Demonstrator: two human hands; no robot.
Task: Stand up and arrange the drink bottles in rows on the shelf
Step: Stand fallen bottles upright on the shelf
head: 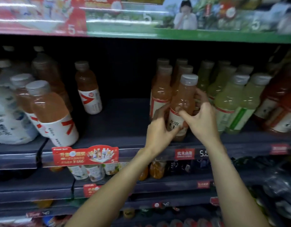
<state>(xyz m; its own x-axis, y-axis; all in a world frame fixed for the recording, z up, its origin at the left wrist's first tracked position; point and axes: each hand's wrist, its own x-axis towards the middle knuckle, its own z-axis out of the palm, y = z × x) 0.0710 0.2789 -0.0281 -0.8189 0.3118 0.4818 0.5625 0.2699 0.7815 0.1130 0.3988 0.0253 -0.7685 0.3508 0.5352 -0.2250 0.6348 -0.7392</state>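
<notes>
Bottle in hand: a pink drink bottle (184,105) stands upright at the front edge of the shelf (121,122), just right of centre, in front of a row of matching pink bottles (162,89).
Left grip: the left hand (159,128) curls round the lower label on the bottle's left side, fingers wrapped against it.
Right grip: the right hand (200,115) holds the same bottle from the right, thumb across the front, fingers behind.
Done so far: the pink rows behind the held bottle and the green bottles (230,102) beside them stand upright in files running front to back (this part looks settled).
Left to do: a wide gap sits mid-shelf with one lone pink bottle (88,89) standing in it, tilted in the wide-angle view; the red-marked bottles (49,112) at the left lean and look loosely grouped, so I judge the task roughly half done.
Materials: clear smooth plastic, rounded shoulders, ribbed grey-white caps, glossy paper-like wrap labels; cloudy liquid inside.
Shelf surface: dark, flat, matte, with a price strip (184,154) along its front lip.
</notes>
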